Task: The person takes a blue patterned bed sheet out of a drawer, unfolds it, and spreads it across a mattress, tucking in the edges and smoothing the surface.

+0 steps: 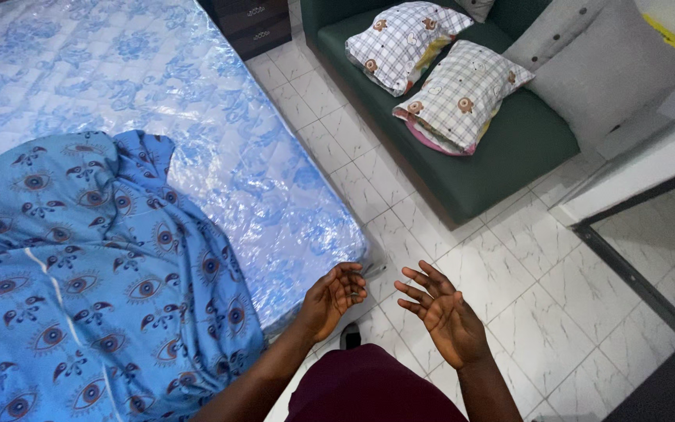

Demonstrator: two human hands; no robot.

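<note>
Both hands hang empty over the tiled floor [556, 312] at the mattress corner. The left hand [331, 298] has loosely curled fingers, the right hand [445, 314] has spread ones. The blue eye-patterned sheet [80, 273] lies bunched on the plastic-wrapped mattress [259, 148], to their left, and the left hand is nearer. The bunch's long axis runs along the mattress.

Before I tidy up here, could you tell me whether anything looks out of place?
The blue patterned sheet lies bunched in a heap on one part of the plastic-wrapped mattress, not spread flat. Two checked pillows sit on the green sofa, not the bed. Both hands are empty.
</note>
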